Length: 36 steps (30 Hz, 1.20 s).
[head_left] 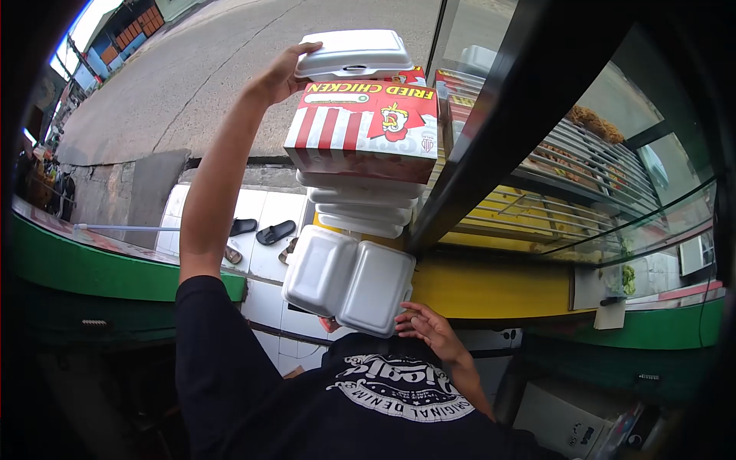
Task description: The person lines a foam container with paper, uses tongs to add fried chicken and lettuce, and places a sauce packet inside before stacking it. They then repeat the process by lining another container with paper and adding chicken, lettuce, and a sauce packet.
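Head view: my left hand (288,73) pinches a closed white foam box (354,52), best kept level, beyond the red-striped cardboard carton (362,126), my right hand (431,330) at an open white foam clamshell (368,285), grip unclear.

I wear a near-black T-shirt (264,402) with a white print (391,379) on its chest: bold looping script, plus a curved white band (409,409) of dark capitals including DENIM. Left of that print, my left sleeve (218,326) is short and plain; my left hand (282,78) and right hand (429,328) are bare.
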Motion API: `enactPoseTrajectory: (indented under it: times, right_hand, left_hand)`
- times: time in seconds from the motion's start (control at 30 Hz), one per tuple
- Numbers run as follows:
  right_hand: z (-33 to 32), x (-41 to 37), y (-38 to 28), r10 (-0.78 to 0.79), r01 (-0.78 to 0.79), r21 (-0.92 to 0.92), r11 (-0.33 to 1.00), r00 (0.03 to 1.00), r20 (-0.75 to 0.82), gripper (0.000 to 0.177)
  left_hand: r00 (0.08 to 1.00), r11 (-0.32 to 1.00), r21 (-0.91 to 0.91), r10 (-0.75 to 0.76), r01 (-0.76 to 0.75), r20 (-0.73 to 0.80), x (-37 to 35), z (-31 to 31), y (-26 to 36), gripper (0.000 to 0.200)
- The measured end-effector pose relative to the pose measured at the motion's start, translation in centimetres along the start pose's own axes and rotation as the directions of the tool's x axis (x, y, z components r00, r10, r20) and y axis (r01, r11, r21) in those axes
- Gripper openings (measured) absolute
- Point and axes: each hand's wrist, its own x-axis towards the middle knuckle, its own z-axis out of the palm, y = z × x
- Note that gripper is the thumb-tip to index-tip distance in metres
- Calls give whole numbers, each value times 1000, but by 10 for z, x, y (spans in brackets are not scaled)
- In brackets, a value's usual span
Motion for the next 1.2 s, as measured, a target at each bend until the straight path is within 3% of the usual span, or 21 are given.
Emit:
enactPoseTrajectory:
  times: [0.2, 0.3, 0.7, 0.77, 0.87, 1.0, 1.07, 1.1, 1.2]
  right_hand:
    - [4, -1, 5, -20, 20, 12, 1000, 999, -41, 48]
    - [4, -2, 5, -19, 19, -1, 1000, 999, -50, 48]
    - [4, -3, 5, -25, 18, -64, 998, 993, -114, 47]
    - [4, -1, 6, -18, 7, -101, 995, 993, -115, 47]
    - [4, 2, 3, -60, 43, -137, 990, 990, -125, 50]
    - [6, 2, -5, -73, 42, -189, 981, 984, -161, 51]
    - [8, 2, -7, -83, 44, -214, 976, 980, -179, 51]
    - [9, 2, -8, -132, 63, -311, 948, 970, -205, 51]
    - [14, 3, -14, -211, 84, -459, 884, 950, -232, 51]
  left_hand:
    - [994, 969, 233, -97, 84, 46, 14, 6, 0, 79]
    - [999, 944, 329, -38, 35, 1, 10, 14, 3, 79]
    - [994, 955, 293, -75, 49, 77, 19, 8, 4, 80]
    - [999, 948, 315, -39, 38, -1, 16, 14, 2, 81]
    - [997, 970, 245, -24, 5, 74, 22, 12, -2, 92]
    - [998, 967, 254, -11, -4, 57, 26, 4, -4, 97]
    - [996, 980, 184, -72, 80, -50, 26, -5, -6, 93]
    - [996, 980, 180, -76, 84, -49, 21, -8, -6, 93]
    - [940, 993, -23, 100, -113, -325, -20, -17, -12, 86]
